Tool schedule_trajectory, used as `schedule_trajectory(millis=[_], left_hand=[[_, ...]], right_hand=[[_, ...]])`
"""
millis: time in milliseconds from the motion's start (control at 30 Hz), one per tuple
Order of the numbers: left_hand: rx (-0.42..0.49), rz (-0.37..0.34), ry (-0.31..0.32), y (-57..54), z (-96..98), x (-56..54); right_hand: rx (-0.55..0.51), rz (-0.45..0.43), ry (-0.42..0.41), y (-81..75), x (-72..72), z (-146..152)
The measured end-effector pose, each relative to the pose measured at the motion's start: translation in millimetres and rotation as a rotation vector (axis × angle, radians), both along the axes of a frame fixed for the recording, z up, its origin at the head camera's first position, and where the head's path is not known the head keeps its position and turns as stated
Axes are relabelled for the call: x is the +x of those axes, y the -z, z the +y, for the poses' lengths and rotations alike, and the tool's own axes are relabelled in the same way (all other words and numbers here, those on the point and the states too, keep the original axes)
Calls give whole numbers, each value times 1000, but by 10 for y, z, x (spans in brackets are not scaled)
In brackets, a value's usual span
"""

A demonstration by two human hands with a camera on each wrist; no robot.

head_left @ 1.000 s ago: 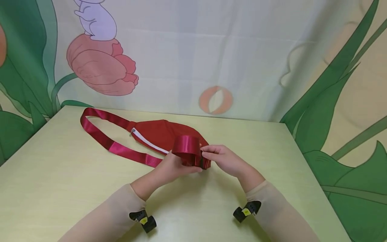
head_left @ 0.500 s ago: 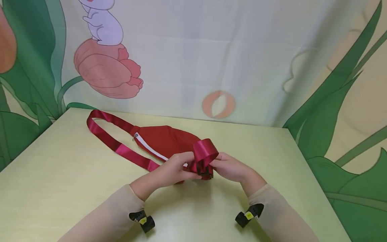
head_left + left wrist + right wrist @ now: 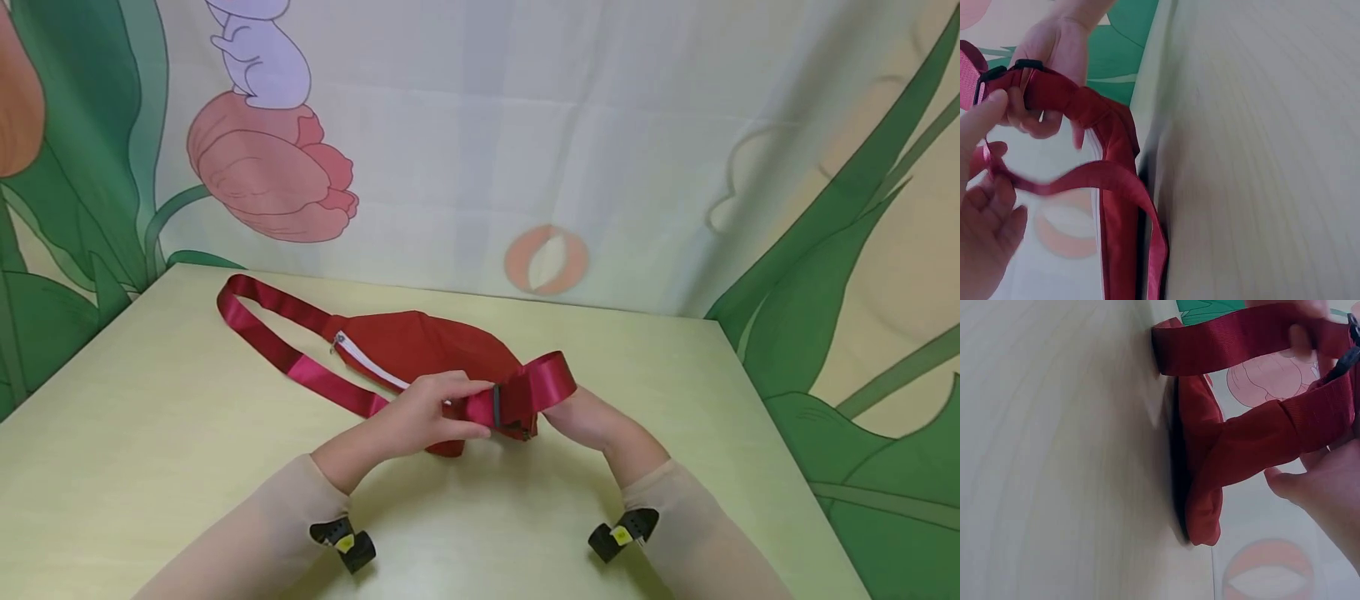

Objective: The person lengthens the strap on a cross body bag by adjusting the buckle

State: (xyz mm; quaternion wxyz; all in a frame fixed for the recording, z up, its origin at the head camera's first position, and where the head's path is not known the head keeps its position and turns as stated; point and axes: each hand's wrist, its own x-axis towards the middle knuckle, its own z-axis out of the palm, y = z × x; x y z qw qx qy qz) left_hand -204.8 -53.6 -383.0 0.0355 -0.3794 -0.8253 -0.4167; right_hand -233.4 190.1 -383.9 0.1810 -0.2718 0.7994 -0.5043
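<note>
A red waist bag with a white zipper lies on the table, its dark red satin strap looping out to the left. My left hand pinches the strap between thumb and fingers beside a black slider buckle. Behind the raised loop of strap, my right hand is partly hidden. The left wrist view shows the right hand with fingers curled around the strap end under the black buckle pieces. The bag's right end is lifted toward the hands.
The pale table reaches back to a printed curtain with a rabbit, flowers and leaves. A small black wrist camera is strapped on the left sleeve, and another wrist camera on the right one.
The strap loop has swung right and tipped sideways, so the black slider now shows between the hands. The right hand has moved behind the loop; the left hand keeps its grip.
</note>
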Motion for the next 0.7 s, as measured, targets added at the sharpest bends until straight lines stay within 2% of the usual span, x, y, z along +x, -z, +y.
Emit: schedule_trajectory(millis=[133, 300, 433, 533, 633, 700], left_hand=[[-14, 73, -56, 4, 34, 2], [31, 126, -68, -5, 104, -10], [-45, 131, -193, 7, 47, -30], [-133, 158, -257, 21, 24, -30], [-137, 217, -217, 21, 69, -23], [-105, 246, -175, 12, 118, -14]], right_hand=[[-14, -15, 4, 5, -9, 11], [-32, -10, 10, 0, -24, 18], [-49, -8, 18, -12, -38, 42], [-153, -73, -32, -5, -54, 60], [-229, -141, -94, 15, -67, 65], [-230, -151, -104, 27, -67, 66]])
